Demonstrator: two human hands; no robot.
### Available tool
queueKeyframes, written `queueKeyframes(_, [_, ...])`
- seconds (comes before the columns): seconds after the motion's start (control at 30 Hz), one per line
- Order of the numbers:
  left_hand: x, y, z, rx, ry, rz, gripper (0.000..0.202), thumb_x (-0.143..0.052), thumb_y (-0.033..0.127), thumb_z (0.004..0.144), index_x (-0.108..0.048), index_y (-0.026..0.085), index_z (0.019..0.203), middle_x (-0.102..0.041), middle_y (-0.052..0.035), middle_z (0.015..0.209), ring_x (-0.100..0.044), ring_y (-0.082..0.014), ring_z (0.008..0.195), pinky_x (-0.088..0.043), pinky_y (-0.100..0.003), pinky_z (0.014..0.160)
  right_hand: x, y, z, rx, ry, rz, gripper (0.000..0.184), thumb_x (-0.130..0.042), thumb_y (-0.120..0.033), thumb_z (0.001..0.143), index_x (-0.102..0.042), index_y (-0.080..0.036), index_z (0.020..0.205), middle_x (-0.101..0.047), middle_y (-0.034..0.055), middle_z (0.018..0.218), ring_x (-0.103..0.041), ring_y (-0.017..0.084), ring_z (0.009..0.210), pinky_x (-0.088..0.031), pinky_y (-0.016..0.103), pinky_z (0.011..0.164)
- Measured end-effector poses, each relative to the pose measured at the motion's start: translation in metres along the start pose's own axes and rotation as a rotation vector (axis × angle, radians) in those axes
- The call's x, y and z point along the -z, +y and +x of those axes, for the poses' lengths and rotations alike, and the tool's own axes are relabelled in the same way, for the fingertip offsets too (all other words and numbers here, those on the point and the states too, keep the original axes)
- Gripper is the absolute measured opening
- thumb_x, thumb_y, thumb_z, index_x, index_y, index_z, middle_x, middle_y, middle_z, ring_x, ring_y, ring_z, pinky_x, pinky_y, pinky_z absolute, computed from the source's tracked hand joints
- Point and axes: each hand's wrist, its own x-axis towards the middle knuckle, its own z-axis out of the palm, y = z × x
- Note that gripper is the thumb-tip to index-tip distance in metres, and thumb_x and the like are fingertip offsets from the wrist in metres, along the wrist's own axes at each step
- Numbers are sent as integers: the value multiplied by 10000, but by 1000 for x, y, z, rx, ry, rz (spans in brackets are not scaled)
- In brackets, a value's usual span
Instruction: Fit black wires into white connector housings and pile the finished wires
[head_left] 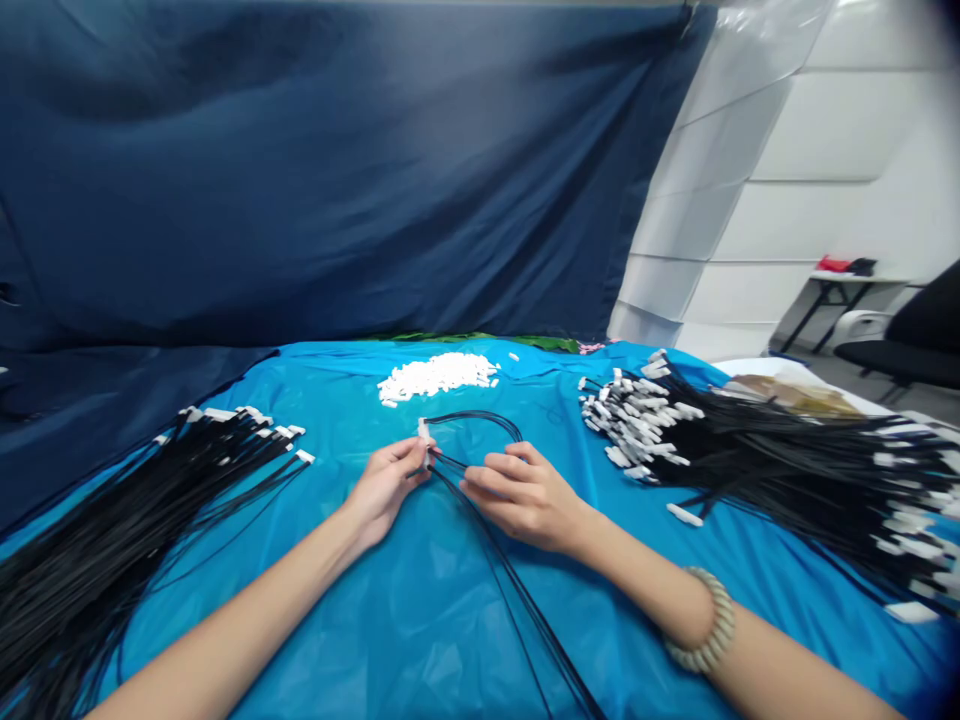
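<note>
Between thumb and fingers, my left hand [391, 486] pinches a small white connector [424, 430] with black wires running out of it. My right hand [525, 497] is closed around some of these black wires [480, 414], which loop from the connector up and over to its fingers. More wires of the same harness hang down past the right hand toward the near edge of the view. Behind the hands lies a pile of small white connector housings [439, 375] on the blue cover [352, 610].
Wire bundles with white connector ends lie at the left [150, 530] and at the right [772, 440]. One white connector [685, 515] sticks out from the right bundle. A dark blue curtain [337, 170] hangs behind; a black chair [926, 330] stands far right.
</note>
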Motion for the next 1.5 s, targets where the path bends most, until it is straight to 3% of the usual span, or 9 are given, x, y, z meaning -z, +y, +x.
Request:
queueKeyframes(0.37, [-7, 0, -7, 64, -137, -122, 166, -680, 268, 597, -629, 130, 673, -557, -7, 648, -495, -79, 609, -396, -185, 594, -2, -6, 1, -65, 102, 0, 136, -504, -126, 793, -553, -229, 867, -639, -61, 759, -533, 76, 729, -326, 287, 698])
queueKeyframes(0.53, [-9, 0, -8, 84, -139, -118, 188, -696, 277, 573, -625, 127, 661, -560, -8, 644, -495, -83, 604, -391, -193, 591, -2, -9, 0, -91, 113, 0, 141, -507, -140, 793, -548, -251, 871, -639, -69, 753, -539, 72, 707, -322, 291, 690])
queueKeyframes(0.9, [-10, -2, -10, 102, -132, -100, 188, -691, 276, 577, -638, 127, 679, -574, -12, 634, -492, -79, 574, -377, -182, 553, -1, -11, 1, 54, 71, -63, 136, -480, -149, 793, -587, -203, 857, -639, -68, 738, -504, 77, 681, -290, 290, 549])
queueKeyframes(1.17, [-11, -2, -9, 107, -136, -123, 182, -699, 261, 569, -638, 124, 671, -570, -11, 628, -490, -77, 572, -379, -176, 543, -2, -15, 1, 26, 144, -82, 118, -511, -130, 761, -600, -184, 816, -632, -51, 736, -473, 89, 674, -275, 290, 522])
queueKeyframes(1.33, [-10, -4, -8, 101, -147, -138, 171, -687, 255, 586, -630, 127, 684, -559, -8, 635, -492, -81, 593, -390, -184, 567, -3, -16, 4, -178, 125, 26, 106, -556, -185, 728, -592, -179, 827, -624, 2, 773, -475, 139, 697, -311, 310, 585])
queueKeyframes(1.5, [-8, -4, -5, 82, -65, -108, 170, -676, 235, 597, -638, 121, 717, -558, -15, 640, -492, -86, 601, -388, -187, 564, 1, -13, 13, -608, 206, 571, 100, -521, -168, 746, -615, -180, 778, -592, 43, 803, -499, 156, 788, -386, 328, 720])
